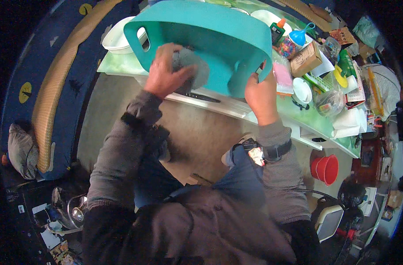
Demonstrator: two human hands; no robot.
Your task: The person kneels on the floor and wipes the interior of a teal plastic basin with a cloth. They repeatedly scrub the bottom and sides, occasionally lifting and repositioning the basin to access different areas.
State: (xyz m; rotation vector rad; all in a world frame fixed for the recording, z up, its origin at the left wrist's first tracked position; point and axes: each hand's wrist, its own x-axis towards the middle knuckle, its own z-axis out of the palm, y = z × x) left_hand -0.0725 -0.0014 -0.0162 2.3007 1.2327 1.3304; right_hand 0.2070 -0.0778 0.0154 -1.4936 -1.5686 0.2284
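Note:
A turquoise plastic basket (201,20) with handle slots is tilted so its open side faces me. My left hand (166,71) is closed around a bunched grey cloth (201,68) inside the basket's mouth, somewhat blurred. At the basket's right end, my right hand (262,97) grips the wall by its handle slot, with the thumb near the opening. Part of the basket's lower edge is hidden behind my left hand and the cloth. Beneath it runs the front edge of a table with a green-and-white cover (122,65).
A white plastic tub (120,38) stands left of the basket. On the right are a blue funnel (298,37), a jar of coloured beads (289,48), a cardboard box (306,59) and a white bowl (302,91). A red bucket (324,169) stands on the floor (201,132).

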